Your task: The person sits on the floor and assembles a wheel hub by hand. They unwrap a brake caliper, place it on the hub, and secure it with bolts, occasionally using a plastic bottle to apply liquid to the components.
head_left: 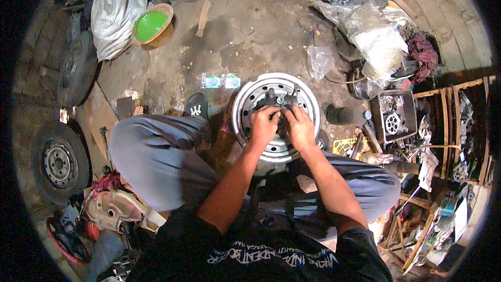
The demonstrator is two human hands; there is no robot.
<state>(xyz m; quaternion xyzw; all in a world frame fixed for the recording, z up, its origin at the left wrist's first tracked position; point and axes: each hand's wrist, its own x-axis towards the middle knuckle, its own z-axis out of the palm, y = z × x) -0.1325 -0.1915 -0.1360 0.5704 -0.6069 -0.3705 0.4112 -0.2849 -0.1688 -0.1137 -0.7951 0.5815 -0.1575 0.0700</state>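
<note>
A silver steel wheel rim [241,109] lies flat on the floor between my legs. On its middle rests a dark, greasy mechanical part [271,97] with a short upright piece; its exact kind is hard to make out. My left hand [265,124] has its fingers bent and pinched at the near left side of this part. Close beside it, my right hand [298,128] is closed on the part's near right side, fingertips curled inward. Whatever small piece may sit between the fingertips is hidden by the hands.
A dark bottle [347,115] lies right of the rim, before a grey bin [409,120] of metal parts. Wooden shelving [443,125] stands farther right. Two small packets [221,81] lie beyond my left foot. A green-lined bowl [151,26] and tyres [60,162] are at left.
</note>
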